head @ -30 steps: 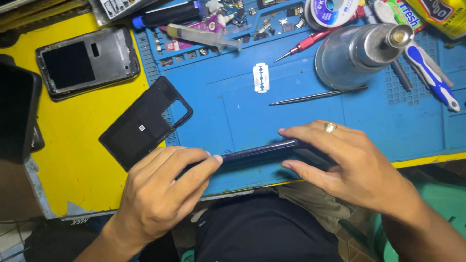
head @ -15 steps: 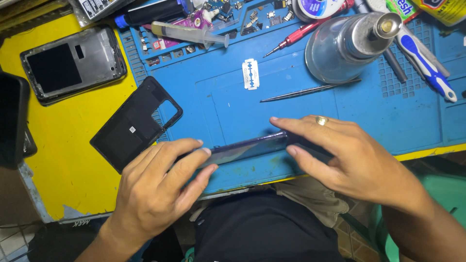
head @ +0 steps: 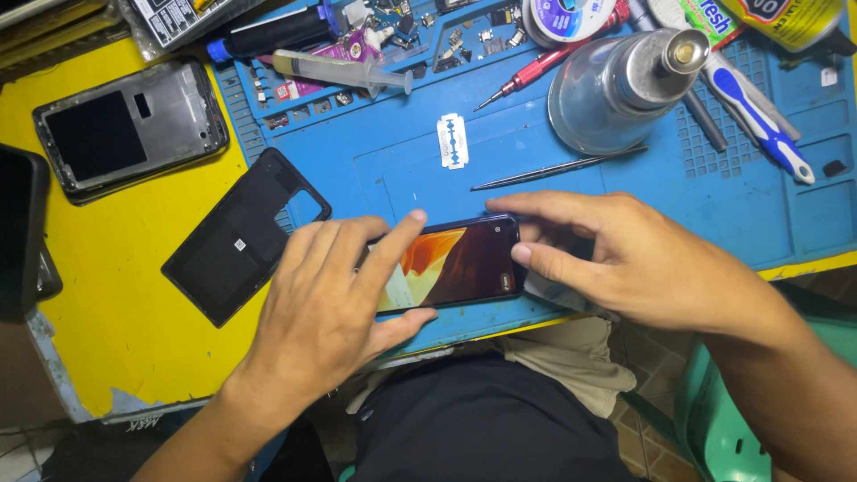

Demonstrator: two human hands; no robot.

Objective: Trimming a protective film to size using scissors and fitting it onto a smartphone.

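- Blue work mat (head: 625,223) covers the right part of a yellow table (head: 116,268), and it is crowded along its far edge.
- Lying loose near the middle are a razor blade (head: 453,141) and a thin metal pick (head: 558,168), both just beyond the hands.
- Further back stand a round metal dispenser bottle (head: 625,85), a red screwdriver (head: 536,70), a syringe (head: 344,73) and a blue-and-white toothbrush (head: 759,120).
- On the left, a black back cover (head: 241,236) rests half on the mat, half on the yellow; a grey phone frame (head: 129,129) sits well apart from it.
- Nothing lies between the hands and the smartphone (head: 460,263), which sits flat at the mat's near edge with its screen lit orange and dark.
- Left hand (head: 330,312) comes in from below, fingers spread; the forefinger reaches across the glass, the thumb hooks the near edge.
- Right hand (head: 625,259) comes from the right, loosely open, its forefinger along the phone's far edge and its thumb at the right end.
- Both hands steady the phone rather than clasp it.
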